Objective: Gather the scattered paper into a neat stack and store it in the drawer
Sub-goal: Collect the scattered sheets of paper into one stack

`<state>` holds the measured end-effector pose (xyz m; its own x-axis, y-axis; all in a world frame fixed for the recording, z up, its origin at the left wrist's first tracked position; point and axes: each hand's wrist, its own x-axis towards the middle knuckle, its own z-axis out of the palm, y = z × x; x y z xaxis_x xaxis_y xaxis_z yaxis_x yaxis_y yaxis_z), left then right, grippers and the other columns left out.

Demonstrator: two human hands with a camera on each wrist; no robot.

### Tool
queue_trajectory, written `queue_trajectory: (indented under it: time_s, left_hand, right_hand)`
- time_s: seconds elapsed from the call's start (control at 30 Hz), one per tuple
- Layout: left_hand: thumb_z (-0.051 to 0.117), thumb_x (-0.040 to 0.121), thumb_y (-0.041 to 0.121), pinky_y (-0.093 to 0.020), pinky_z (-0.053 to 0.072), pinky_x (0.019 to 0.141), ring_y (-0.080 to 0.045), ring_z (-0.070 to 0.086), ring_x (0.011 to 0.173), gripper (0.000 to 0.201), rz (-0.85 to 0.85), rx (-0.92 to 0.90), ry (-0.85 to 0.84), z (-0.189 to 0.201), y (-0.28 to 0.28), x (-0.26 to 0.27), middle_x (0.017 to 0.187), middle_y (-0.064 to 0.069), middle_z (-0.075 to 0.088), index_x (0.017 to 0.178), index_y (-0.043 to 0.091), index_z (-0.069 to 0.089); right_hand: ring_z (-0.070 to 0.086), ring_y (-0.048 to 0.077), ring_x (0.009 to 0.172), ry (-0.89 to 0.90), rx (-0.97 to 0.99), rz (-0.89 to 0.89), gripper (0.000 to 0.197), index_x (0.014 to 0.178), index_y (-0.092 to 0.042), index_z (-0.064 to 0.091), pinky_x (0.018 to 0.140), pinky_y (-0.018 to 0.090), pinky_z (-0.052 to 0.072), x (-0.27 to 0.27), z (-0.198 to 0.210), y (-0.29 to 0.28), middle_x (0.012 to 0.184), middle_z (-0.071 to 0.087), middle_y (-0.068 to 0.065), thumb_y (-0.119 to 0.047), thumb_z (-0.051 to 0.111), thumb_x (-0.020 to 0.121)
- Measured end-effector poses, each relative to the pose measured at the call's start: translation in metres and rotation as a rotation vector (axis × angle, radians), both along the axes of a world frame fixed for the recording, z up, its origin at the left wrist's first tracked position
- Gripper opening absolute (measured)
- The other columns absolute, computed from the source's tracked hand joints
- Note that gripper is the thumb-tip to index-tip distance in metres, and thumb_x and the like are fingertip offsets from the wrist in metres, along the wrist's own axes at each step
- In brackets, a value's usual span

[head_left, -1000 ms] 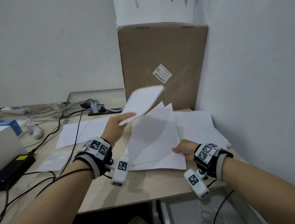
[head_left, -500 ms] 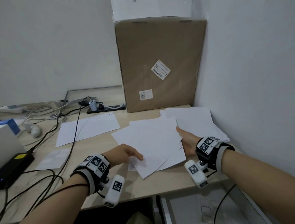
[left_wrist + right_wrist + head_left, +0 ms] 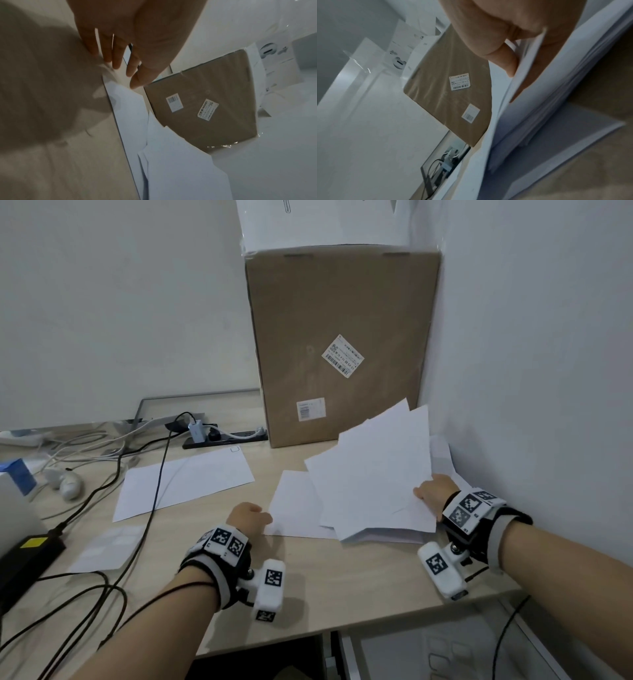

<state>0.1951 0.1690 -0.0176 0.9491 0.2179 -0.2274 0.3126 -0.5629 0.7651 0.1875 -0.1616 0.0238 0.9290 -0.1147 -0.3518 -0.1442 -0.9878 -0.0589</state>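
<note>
My right hand (image 3: 432, 491) grips the near right edge of a fanned bunch of white sheets (image 3: 376, 470), thumb on top, and holds it tilted up off the desk. In the right wrist view the right hand (image 3: 510, 65) pinches these sheets (image 3: 518, 108). More paper (image 3: 442, 451) lies beneath, by the right wall. One sheet (image 3: 294, 505) lies flat on the desk. My left hand (image 3: 250, 516) touches its near left corner, and in the left wrist view the fingers (image 3: 117, 59) are nearly straight over that sheet (image 3: 126, 108). Another sheet (image 3: 185, 481) lies further left.
A tall cardboard box (image 3: 342, 344) stands at the back against the corner walls. Cables (image 3: 150, 491), a black power brick (image 3: 27, 556) and a power strip (image 3: 222, 436) crowd the left side. A small pale sheet (image 3: 106, 546) lies near them. A white drawer unit (image 3: 428, 655) shows below the desk's front edge.
My left hand laid its raised sheet down on the spread pile, then drew back to one sheet's corner. My right hand gathered the upper sheets and lifted them to the right.
</note>
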Motion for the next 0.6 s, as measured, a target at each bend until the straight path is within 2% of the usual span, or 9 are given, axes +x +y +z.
queue_trajectory:
  time_s: [0.07,0.1,0.17,0.23,0.3,0.37,0.47,0.53,0.6]
  left_hand:
    - [0.063,0.086,0.017,-0.033,0.041,0.093,-0.030,0.050,0.124,0.057,-0.010,0.053,0.058,0.001,-0.013,0.005,0.139,-0.014,0.049,0.139,0.005,0.044]
    - [0.064,0.085,0.019,-0.032,0.041,0.090,-0.030,0.050,0.122,0.058,-0.001,0.075,0.088,0.003,-0.020,0.008,0.137,-0.014,0.049,0.138,0.005,0.042]
    - [0.066,0.083,0.019,-0.032,0.043,0.081,-0.030,0.054,0.106,0.043,0.004,0.117,0.126,0.004,-0.032,0.019,0.117,-0.013,0.056,0.120,0.004,0.049]
    - [0.065,0.084,0.016,-0.029,0.041,0.075,-0.027,0.052,0.090,0.023,0.026,0.081,0.147,0.010,-0.041,0.021,0.096,-0.010,0.055,0.097,0.003,0.052]
    - [0.062,0.089,0.023,-0.027,0.044,0.081,-0.025,0.056,0.099,0.027,0.031,0.000,0.147,0.014,-0.045,0.020,0.109,-0.008,0.058,0.110,0.006,0.060]
    - [0.060,0.091,0.028,-0.031,0.048,0.088,-0.028,0.059,0.103,0.036,0.027,-0.118,0.198,0.005,-0.042,0.029,0.130,-0.009,0.058,0.122,0.009,0.060]
    - [0.063,0.091,0.011,-0.036,0.048,0.068,-0.030,0.057,0.075,0.023,0.094,-0.406,0.191,0.001,-0.040,0.035,0.127,-0.024,0.059,0.107,-0.005,0.063]
    - [0.058,0.093,0.006,-0.031,0.048,0.066,-0.030,0.059,0.084,0.036,0.076,-0.292,0.185,0.007,-0.038,0.036,0.129,-0.024,0.056,0.126,-0.008,0.053]
    - [0.056,0.094,0.009,-0.031,0.050,0.072,-0.034,0.060,0.109,0.040,0.062,-0.082,0.090,0.019,-0.034,0.040,0.135,-0.022,0.054,0.131,-0.007,0.051]
  right_hand:
    - [0.045,0.030,0.129,0.052,-0.351,0.285,0.022,0.115,-0.005,0.055,0.094,0.029,0.043,-0.005,-0.001,-0.012,0.137,0.049,0.015,-0.006,0.042,0.097]
    - [0.046,0.030,0.128,0.033,-0.444,0.386,0.015,0.099,-0.003,0.056,0.098,0.030,0.042,-0.004,-0.007,-0.016,0.137,0.050,0.015,-0.006,0.042,0.097]
    - [0.049,0.029,0.124,0.098,-0.375,0.359,0.032,0.066,-0.010,0.034,0.106,0.034,0.036,-0.002,-0.014,-0.022,0.122,0.057,0.016,-0.005,0.043,0.096]
    - [0.052,0.029,0.119,0.084,-0.323,0.353,0.040,0.063,-0.014,0.023,0.106,0.033,0.033,-0.003,-0.017,-0.027,0.084,0.052,0.011,-0.005,0.042,0.096]
    - [0.052,0.024,0.105,0.072,-0.388,0.454,0.041,0.063,-0.016,0.020,0.105,0.032,0.031,-0.009,-0.011,-0.027,0.077,0.045,0.007,-0.005,0.043,0.095]
    - [0.043,0.023,0.080,0.068,-0.409,0.493,0.042,0.063,-0.017,0.019,0.106,0.032,0.032,-0.012,-0.009,-0.029,0.097,0.056,0.013,-0.007,0.044,0.095]
    - [0.050,0.026,0.081,0.078,-0.431,0.498,0.041,0.063,-0.016,0.021,0.097,0.031,0.034,-0.010,-0.012,-0.029,0.123,0.057,0.018,-0.006,0.046,0.094]
    - [0.043,0.021,0.068,0.052,-0.423,0.507,0.039,0.063,-0.016,0.023,0.082,0.025,0.035,-0.009,-0.015,-0.029,0.098,0.059,0.014,-0.004,0.046,0.093]
    - [0.033,0.014,0.062,0.005,-0.375,0.459,0.039,0.063,-0.016,0.022,0.082,0.023,0.034,-0.008,-0.019,-0.030,0.076,0.045,0.005,-0.004,0.044,0.093]
